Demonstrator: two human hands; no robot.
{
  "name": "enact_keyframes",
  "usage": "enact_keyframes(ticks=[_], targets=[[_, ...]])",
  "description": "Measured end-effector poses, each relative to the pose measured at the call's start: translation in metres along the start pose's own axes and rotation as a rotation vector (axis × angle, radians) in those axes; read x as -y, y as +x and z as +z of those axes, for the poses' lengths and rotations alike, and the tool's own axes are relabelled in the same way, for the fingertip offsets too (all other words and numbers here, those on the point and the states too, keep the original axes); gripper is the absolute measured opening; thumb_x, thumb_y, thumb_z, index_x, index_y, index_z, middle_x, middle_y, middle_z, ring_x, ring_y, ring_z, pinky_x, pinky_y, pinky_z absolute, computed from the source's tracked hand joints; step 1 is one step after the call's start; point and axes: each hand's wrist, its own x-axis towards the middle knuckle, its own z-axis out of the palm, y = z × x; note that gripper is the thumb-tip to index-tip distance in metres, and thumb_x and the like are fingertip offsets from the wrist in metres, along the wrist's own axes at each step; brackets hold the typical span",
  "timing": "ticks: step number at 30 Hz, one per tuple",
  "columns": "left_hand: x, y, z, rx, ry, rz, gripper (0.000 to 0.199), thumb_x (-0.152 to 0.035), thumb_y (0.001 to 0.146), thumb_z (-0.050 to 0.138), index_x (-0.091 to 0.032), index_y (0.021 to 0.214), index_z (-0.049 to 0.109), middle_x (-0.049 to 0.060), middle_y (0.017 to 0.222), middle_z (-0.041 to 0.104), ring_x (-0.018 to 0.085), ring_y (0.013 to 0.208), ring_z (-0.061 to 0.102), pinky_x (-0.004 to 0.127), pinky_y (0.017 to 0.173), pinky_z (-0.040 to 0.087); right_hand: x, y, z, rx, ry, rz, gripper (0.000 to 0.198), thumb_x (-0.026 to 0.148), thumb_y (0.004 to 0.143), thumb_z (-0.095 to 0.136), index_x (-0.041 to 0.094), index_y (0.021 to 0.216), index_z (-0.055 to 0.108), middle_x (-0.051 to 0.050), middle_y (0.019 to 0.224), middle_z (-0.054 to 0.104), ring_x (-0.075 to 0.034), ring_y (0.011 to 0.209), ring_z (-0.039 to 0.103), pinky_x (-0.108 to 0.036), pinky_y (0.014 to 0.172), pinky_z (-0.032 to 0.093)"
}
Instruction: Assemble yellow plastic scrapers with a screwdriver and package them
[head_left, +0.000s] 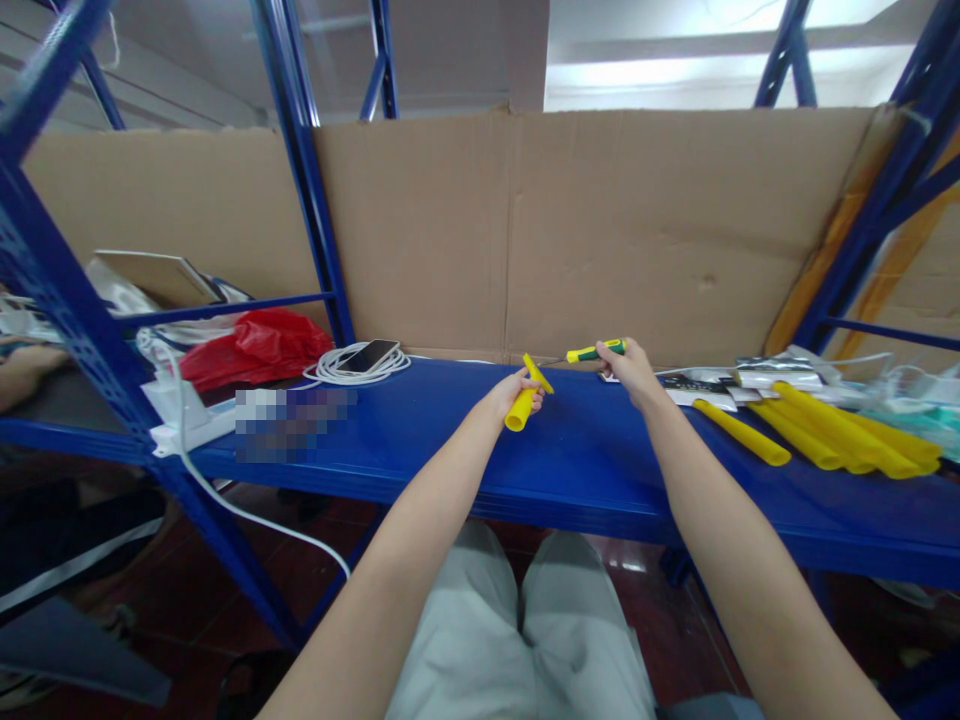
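My left hand (513,393) is closed around a yellow tube (519,411) with a wide flange at its far end, held above the blue shelf (435,420). In my right hand (631,368) is a screwdriver (596,350) with a yellow and green handle. Its thin shaft points left at the flanged end of the tube; whether the tip touches it I cannot tell. Right of my right hand, a single yellow tube (742,432) lies on the shelf beside a pile of several more yellow tubes (855,435).
A phone (369,356) rests on a coiled white cable (322,371), near a red plastic bag (259,345) and a white power strip (199,425). Cardboard (600,230) walls the back. Blue uprights (300,170) frame the shelf. Another person's hand (30,370) shows at far left.
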Motion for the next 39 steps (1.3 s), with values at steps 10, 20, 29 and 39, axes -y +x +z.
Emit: enact_keyframes(ticks=[10,20,29,39], targets=[[0.0003,0.003,-0.0029,0.039,0.0,0.006,0.069,0.001,0.077,0.041,-0.033,0.135,0.022,-0.003,0.068,0.044,0.005,0.038,0.036,0.014,0.038,0.031,-0.0018,0.0009,-0.0013,0.033,-0.001,-0.019,0.03,0.039,0.076,0.066,0.021,0.073,0.042,0.006,0.053,0.048,-0.007,0.042,0.042,-0.02,0.043,0.035],[0.0,-0.0037,0.0021,0.025,0.033,0.049,0.066,0.001,0.082,0.034,-0.032,0.137,0.022,-0.003,0.068,0.042,0.005,0.039,0.036,0.013,0.038,0.029,-0.0007,0.0018,-0.0025,0.038,0.076,0.03,0.027,0.035,0.079,0.064,0.02,0.069,0.043,0.006,0.05,0.046,-0.006,0.04,0.039,-0.018,0.039,0.03],[-0.0012,-0.004,0.0005,0.081,-0.015,0.065,0.065,0.001,0.079,0.038,-0.031,0.134,0.028,-0.002,0.068,0.045,0.005,0.038,0.038,0.013,0.037,0.03,-0.0031,0.0045,-0.0038,0.021,0.191,0.2,0.026,0.028,0.083,0.059,0.018,0.064,0.044,0.006,0.045,0.044,-0.005,0.036,0.037,-0.017,0.036,0.026],[-0.0003,0.0029,-0.0034,0.059,0.042,0.073,0.073,0.001,0.076,0.043,-0.033,0.138,0.022,-0.003,0.069,0.047,0.005,0.039,0.039,0.014,0.038,0.032,-0.0026,0.0025,-0.0042,0.052,0.198,0.214,0.025,0.029,0.082,0.06,0.018,0.066,0.045,0.005,0.046,0.045,-0.004,0.035,0.036,-0.016,0.034,0.026]])
